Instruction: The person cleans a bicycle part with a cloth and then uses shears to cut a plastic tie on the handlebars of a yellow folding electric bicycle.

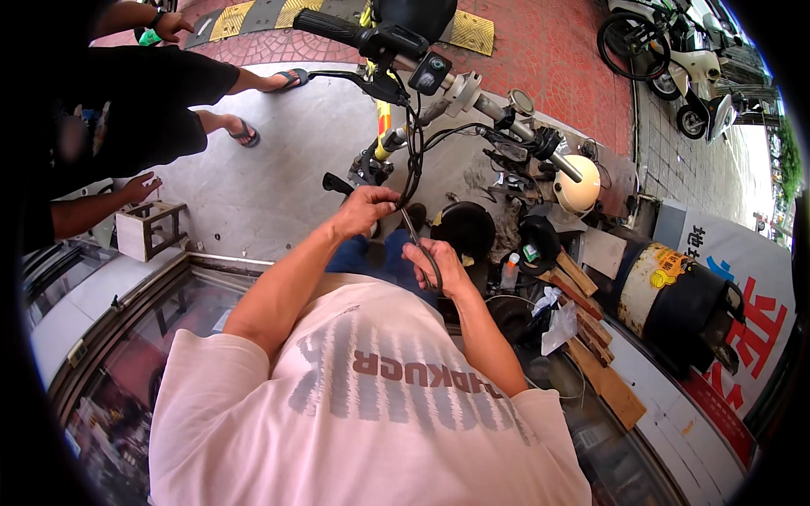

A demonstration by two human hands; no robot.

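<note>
Below the handlebar of a two-wheeler, my left hand (368, 211) is closed in a pinch at the lower end of the black cables (415, 139). Its fingertips cover what exactly they grip. My right hand (442, 265) is wrapped round the dark handle loops of a pair of scissors (434, 274). The metal blades slant up from that hand and end close to the left fingertips, beside the cables. Above both hands runs the silver handlebar (491, 108), with a black grip (327, 28) and a brake lever (344, 76) at its left side.
At the left stands another person (135, 110) in dark clothes and flip-flops, by a small stool (153, 229). On the right are a cream helmet (579, 184), a black tub (464, 229), wood planks (603, 379) and a rusty drum (658, 287). Motorbikes (696, 76) are parked beyond.
</note>
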